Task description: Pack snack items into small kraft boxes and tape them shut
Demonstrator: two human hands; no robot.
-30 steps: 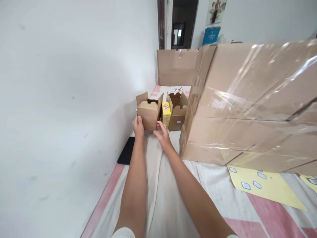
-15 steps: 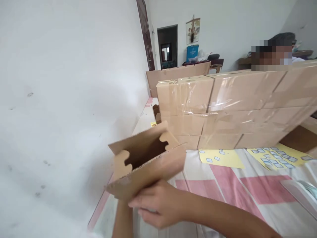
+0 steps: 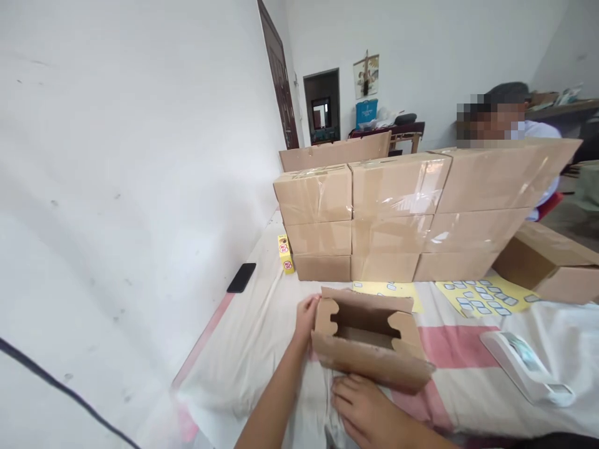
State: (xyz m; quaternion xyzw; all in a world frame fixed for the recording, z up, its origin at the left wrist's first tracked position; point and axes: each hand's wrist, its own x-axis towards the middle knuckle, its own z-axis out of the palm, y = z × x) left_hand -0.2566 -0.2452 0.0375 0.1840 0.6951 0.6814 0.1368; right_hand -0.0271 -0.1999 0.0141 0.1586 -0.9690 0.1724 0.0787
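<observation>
An open cardboard box stands on the cloth in front of me, its long flaps folded outward and its notched end flaps upright. Inside, I see a bare cardboard bottom. My left hand grips the left end of this box, fingertips at the far left corner. Below the near flap, my right hand lies on the cloth against the front of the box, its fingers side by side and slightly bent. Whether its thumb touches the box is hidden.
Behind the box rises a wall of taped cartons. A small yellow box and a black phone lie left. Yellow sheets, a white device and another open carton are right. A person sits beyond.
The cardboard box has come down and right onto the cloth and turned. My left hand, hidden behind it before, now shows at its left end; my right hand has moved right and lower. The view has shifted.
</observation>
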